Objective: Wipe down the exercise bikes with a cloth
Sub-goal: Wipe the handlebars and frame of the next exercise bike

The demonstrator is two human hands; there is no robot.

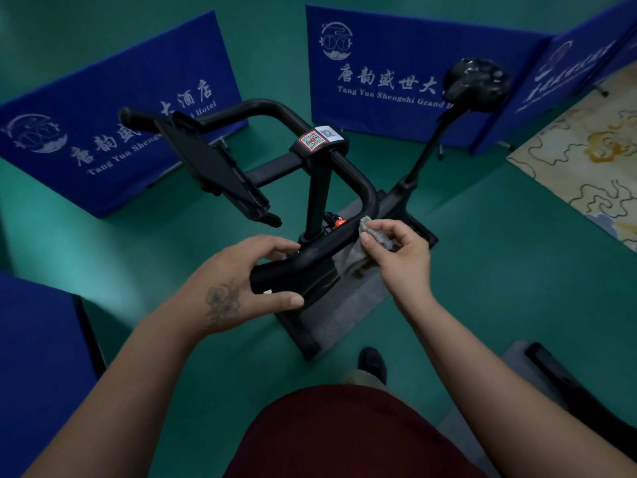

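A black exercise bike (319, 188) stands in front of me on the green floor, with a looped handlebar (358, 181), a tablet holder (213, 170) and a black saddle (477, 82) at the back right. My left hand (241, 281) grips the near end of the handlebar (275, 272). My right hand (401, 251) pinches a small grey cloth (374, 232) against the handlebar tube just beyond the left hand.
Blue fabric barriers (113, 132) with white hotel lettering surround the bike, another (386, 74) behind it. A patterned carpet (586, 157) lies at the right. A grey mat (348, 305) sits under the bike. My shoe (372, 363) is near its base. Another machine's dark part (565, 381) is at the lower right.
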